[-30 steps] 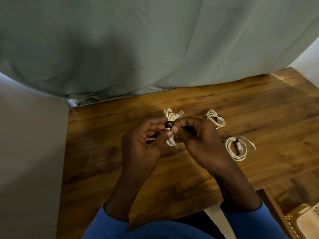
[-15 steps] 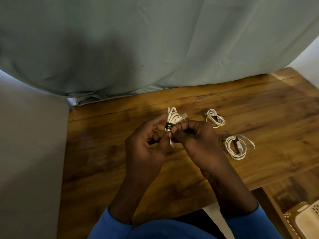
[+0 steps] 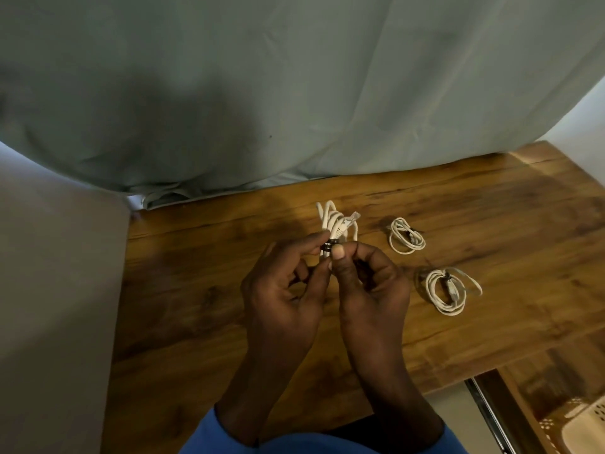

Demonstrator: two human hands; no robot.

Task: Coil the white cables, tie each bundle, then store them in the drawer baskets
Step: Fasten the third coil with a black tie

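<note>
Three coiled white cables are in sight: one in the hands and two lying on the wooden table point(image 3: 196, 290). The held bundle point(image 3: 339, 224) stands roughly upright above the middle of the table, with its loops and one clear plug sticking up past the fingertips. One black tie point(image 3: 327, 247) circles its waist. The left hand point(image 3: 281, 290) pinches the bundle at that tie between thumb and forefinger, its other fingers loosely curled below. The right hand point(image 3: 370, 290) pinches it from the other side, thumb and forefinger pressed together on it and the rest folded toward the palm. To the right lie the two other coils, apart from each other: a small coil point(image 3: 407, 236) farther back and a larger coil point(image 3: 447, 291) nearer, each crossed by a dark tie. Two blue sleeves point(image 3: 209, 434) show at the bottom. A grey-green cloth point(image 3: 294, 93) hangs behind the table. At the lower right one drawer point(image 3: 530, 388) stands open, with one pale perforated basket point(image 3: 589, 427) inside.
</note>
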